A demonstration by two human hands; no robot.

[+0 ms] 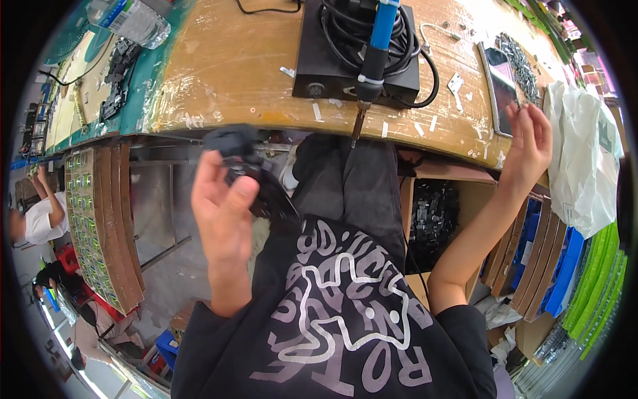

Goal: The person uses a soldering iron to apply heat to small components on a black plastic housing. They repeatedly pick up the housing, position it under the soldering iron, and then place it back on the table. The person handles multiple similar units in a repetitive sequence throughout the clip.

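Observation:
My left hand [226, 216] is closed around a black plastic part [262, 189], held up in front of the table's near edge. The part is smeared by motion, so its exact kind does not show. At the right, my right hand [528, 143] is raised over the table edge, its fingertips pinched together beside a phone [500, 90]. Whatever is in that pinch is too small to make out. Just beyond it lies a heap of small dark metal pieces [518, 63]. Between my hands, an electric screwdriver [375, 56] with a blue body hangs tip down.
Behind the screwdriver sits a black box [322, 60] with coiled black cable [399, 56]. A white plastic bag [585, 159] hangs at the right edge. Below the table, a carton [435, 219] holds black parts. A water bottle [136, 23] and black parts [119, 76] lie at far left.

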